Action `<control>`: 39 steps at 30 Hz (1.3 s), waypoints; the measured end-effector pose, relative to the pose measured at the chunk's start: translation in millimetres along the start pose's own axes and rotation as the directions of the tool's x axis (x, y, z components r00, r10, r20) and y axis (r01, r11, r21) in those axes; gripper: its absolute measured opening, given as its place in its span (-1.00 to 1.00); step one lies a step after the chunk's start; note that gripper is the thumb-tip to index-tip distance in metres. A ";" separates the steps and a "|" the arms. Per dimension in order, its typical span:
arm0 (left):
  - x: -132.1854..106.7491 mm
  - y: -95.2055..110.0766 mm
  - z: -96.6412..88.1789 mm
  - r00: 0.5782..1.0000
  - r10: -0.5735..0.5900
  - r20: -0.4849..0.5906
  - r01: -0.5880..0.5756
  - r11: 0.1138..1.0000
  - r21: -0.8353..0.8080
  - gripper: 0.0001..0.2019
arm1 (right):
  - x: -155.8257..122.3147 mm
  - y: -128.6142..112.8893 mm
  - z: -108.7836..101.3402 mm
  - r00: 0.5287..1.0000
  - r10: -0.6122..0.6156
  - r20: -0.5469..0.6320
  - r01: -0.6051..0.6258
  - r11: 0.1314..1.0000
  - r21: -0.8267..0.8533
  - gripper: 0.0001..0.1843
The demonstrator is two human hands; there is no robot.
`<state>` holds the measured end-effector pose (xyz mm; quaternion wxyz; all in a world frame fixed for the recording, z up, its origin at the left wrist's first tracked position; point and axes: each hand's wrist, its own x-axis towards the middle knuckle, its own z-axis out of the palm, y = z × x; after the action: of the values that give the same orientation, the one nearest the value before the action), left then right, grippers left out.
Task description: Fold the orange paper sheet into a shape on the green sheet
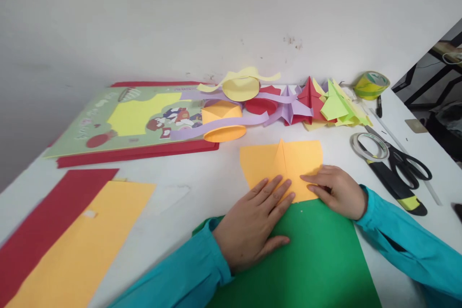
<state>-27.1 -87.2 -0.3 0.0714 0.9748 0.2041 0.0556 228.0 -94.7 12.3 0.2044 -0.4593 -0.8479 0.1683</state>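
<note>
An orange sheet of paper (305, 159) lies at the middle of the table with a raised crease standing up near its centre. My left hand (252, 224) rests flat on its lower left part, fingers stretched out. At the sheet's right edge, my right hand (339, 190) has its fingers curled in, gripping the paper between thumb and fingers. Beneath both, a green sheet (306, 260) spreads toward me, with the orange sheet over its far edge.
Folded paper shapes (310, 101) and rolled orange paper rings (224, 120) stand along the wall. Right are scissors (406, 161), a cutter (397, 187) and tape rolls (371, 147). Left lie red paper (54, 207), orange paper (90, 236) and a printed green pad (83, 125).
</note>
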 end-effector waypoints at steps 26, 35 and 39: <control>0.4 -0.8 -2.7 1.000 -0.003 0.004 0.003 0.999 -0.045 -0.33 | 1.3 4.3 -24.4 0.979 -0.053 0.199 0.033 0.994 0.103 -0.63; 0.5 0.0 -2.2 1.000 -0.003 0.007 0.003 0.999 -0.042 -0.31 | -2.5 -25.9 -5.7 0.960 -0.266 0.084 0.274 0.956 -0.108 -0.75; 0.2 0.1 -2.2 1.000 0.000 -0.003 0.000 0.998 -0.059 -0.32 | -2.7 -27.9 -5.7 0.957 -0.269 0.112 0.283 0.950 -0.133 -0.74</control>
<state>-27.2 -87.0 1.9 0.0996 0.9722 0.2024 0.0632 212.4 -110.9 29.9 0.1521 -0.3416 -0.9225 0.0956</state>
